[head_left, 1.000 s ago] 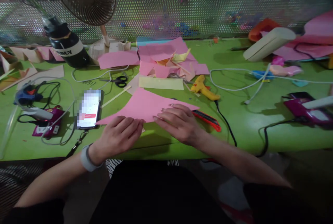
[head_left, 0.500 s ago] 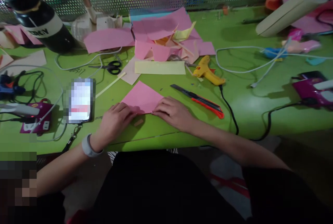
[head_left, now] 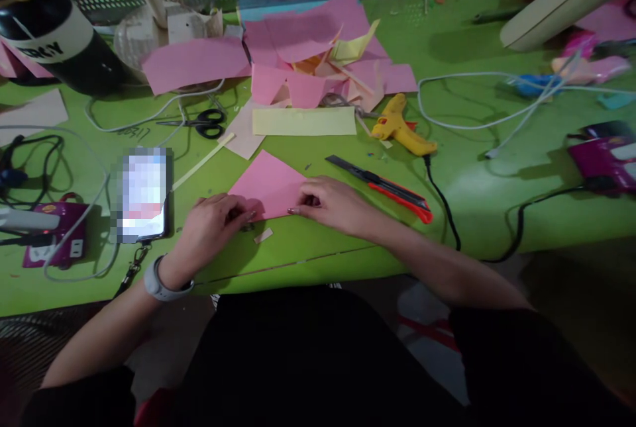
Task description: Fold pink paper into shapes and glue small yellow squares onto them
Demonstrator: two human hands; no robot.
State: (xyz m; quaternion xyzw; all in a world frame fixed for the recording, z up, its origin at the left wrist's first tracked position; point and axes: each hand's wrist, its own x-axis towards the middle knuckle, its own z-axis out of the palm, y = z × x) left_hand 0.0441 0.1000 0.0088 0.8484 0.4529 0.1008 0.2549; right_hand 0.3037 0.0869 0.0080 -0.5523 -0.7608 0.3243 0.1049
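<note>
A pink paper [head_left: 268, 185] lies on the green table with one corner pointing away from me and a straight edge nearest me. My left hand [head_left: 213, 222] has its curled fingers and thumb closed on the paper's left end. At the right end, my right hand [head_left: 332, 208] pinches the same edge between thumb and bent fingers. A small pale scrap [head_left: 263, 236] sits just below that edge. To the right of my right hand lies a red and black box cutter [head_left: 382, 189] with its blade out.
A phone [head_left: 144, 195] lies left of my left hand, black scissors [head_left: 209, 124] behind it. Beyond the paper are a yellow strip [head_left: 304, 121], a yellow glue gun [head_left: 402, 128] with a black cord, and piled pink sheets [head_left: 308, 36]. A dark bottle [head_left: 64, 43] stands back left.
My thumbs now lie along the paper's near edge, and both hands remain on its two ends. The camera view has shifted slightly, with the table's back edge higher in the picture.
</note>
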